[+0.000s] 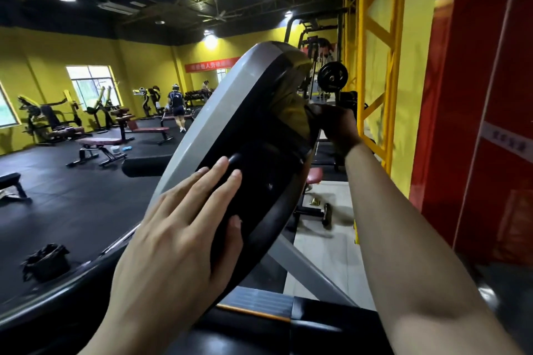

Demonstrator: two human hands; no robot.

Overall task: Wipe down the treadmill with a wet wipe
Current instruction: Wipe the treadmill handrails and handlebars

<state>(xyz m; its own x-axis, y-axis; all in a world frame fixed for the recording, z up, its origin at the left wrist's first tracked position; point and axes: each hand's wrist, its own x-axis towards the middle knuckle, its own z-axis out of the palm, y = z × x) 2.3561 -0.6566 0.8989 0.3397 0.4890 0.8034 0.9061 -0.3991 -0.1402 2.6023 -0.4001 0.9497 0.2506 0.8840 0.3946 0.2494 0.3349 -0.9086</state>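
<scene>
Gym hall, yellow walls (138, 57), black rubber floor (72, 196), dark truss ceiling with round lamps. Landmark: the treadmill console (219, 112), a big tilted panel with a grey rim and a black face, filling the centre of the view. Right of the console, a yellow steel frame (372, 46) and a red column (490, 95). Left of the console, rows of weight benches (98, 144) and yellow-black machines along the windowed wall; a person in dark shorts (176, 106) stands far behind them. A loaded barbell plate (332, 75) sits just past the console's top right edge. Black bin bag (47, 261) on the floor, low left of the console.

My left hand (184, 228) lies flat on the console's lower face, fingers straight and spread slightly, thumb tucked around the lower rim. My right hand (339, 127) reaches to the console's far right edge, fingers curled; too dark and blurred to tell what it grips, and I cannot make out the wet wipe. Glare on the console face reflects yellow.
</scene>
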